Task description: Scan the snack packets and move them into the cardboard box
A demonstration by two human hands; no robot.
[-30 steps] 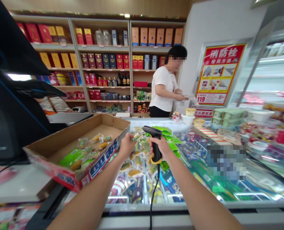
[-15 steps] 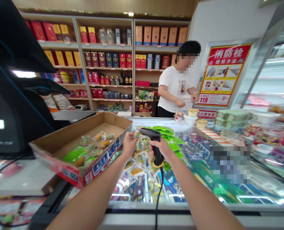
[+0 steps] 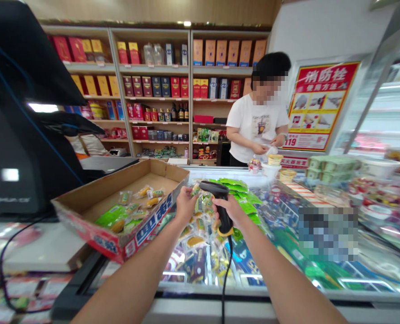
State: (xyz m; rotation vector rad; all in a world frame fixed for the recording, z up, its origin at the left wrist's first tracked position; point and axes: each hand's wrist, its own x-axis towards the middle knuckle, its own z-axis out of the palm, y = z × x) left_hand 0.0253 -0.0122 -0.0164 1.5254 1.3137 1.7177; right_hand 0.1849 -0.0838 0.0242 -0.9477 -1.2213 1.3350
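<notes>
The right hand is wrapped around the handle of a black handheld barcode scanner, whose head points left toward the left hand. The left hand pinches a small clear-wrapped snack packet just in front of the scanner. Beneath both, loose wrapped snacks lie on the glass-topped display case, with bright green packets beside them. To the left, an open cardboard box contains more packets. The scanner's cable hangs toward the near edge.
</notes>
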